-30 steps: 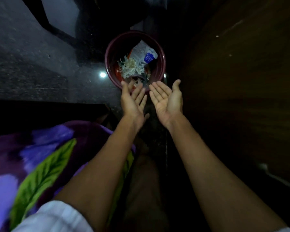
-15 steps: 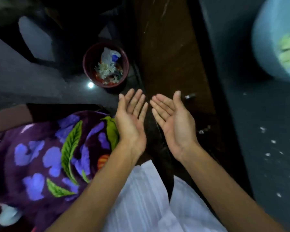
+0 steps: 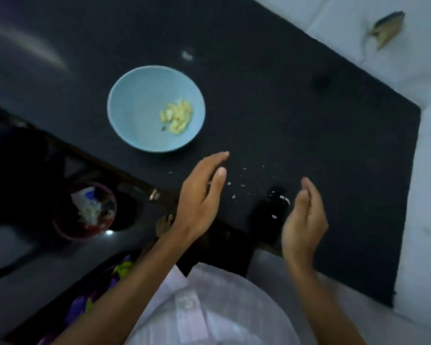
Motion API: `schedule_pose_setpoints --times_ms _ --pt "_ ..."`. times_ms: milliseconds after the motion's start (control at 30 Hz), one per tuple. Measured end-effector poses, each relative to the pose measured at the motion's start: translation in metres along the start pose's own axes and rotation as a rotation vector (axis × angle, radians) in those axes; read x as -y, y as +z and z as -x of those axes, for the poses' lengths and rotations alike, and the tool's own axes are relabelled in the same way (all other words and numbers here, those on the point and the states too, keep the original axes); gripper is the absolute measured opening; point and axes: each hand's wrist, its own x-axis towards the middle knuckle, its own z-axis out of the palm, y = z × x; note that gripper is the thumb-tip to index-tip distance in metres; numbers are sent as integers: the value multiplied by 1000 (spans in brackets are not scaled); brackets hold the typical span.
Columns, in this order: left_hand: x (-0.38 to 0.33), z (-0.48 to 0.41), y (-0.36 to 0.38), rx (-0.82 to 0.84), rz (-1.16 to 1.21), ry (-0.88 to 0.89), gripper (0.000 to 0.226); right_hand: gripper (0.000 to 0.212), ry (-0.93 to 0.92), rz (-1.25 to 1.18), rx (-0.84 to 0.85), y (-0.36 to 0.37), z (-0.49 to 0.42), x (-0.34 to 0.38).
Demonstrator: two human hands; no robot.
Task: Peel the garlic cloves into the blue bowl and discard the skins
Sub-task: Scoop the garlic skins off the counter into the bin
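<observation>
The blue bowl (image 3: 139, 105) stands on the black counter (image 3: 296, 125) with several peeled garlic cloves (image 3: 177, 116) in it. Small white skin flakes (image 3: 234, 189) lie scattered on the counter between my hands. My left hand (image 3: 200, 196) hovers just below the bowl, fingers straight and empty. Over the counter's near edge my right hand (image 3: 305, 217) is held palm inward with relaxed fingers, holding nothing. A maroon waste bin (image 3: 60, 220) with skins and a wrapper sits on the floor at lower left.
A dark jar-like object (image 3: 275, 207) stands on the counter between my hands, near the right one. A white wall (image 3: 428, 170) borders the counter on the right. A larger skin scrap (image 3: 186, 55) lies beyond the bowl. My foot (image 3: 164, 224) shows beside the bin.
My view swung from the floor bin up to the counter. Both hands rose from over the bin, palms up, to above the counter near the bowl and moved apart.
</observation>
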Motion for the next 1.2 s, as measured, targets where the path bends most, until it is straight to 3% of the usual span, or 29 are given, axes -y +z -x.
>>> schedule_pose_setpoints --times_ms 100,200,333,433,500,600,667,767,933,1033,1100,1200 --pt "16 -9 17 247 -173 -1 52 47 86 182 36 0 1 -34" --pt "20 -3 29 406 -348 125 60 55 20 306 114 25 18 -46" --pt "18 -11 22 562 -135 57 62 61 -67 311 64 61 34 -31" --pt "18 -26 12 464 86 34 58 58 -227 224 237 87 49 -15" --pt "18 -37 8 382 171 0 50 57 -165 107 308 86 47 -3" --pt "18 -49 6 419 190 -33 50 48 -141 49 108 61 19 -3" --pt "17 -54 6 429 179 -2 49 47 -125 102 73 50 -12 -6" --pt "12 -55 8 407 171 23 46 51 -111 260 246 67 -29 -8" --pt "7 -57 5 314 94 116 36 54 -445 425 526 58 9 -17" --pt "11 -60 2 297 -24 179 34 50 -518 445 715 28 0 -14" --pt "13 -60 1 267 -60 192 35 48 -447 379 667 17 -19 -7" --pt "14 -56 3 241 -12 141 36 48 -213 320 380 23 -54 3"
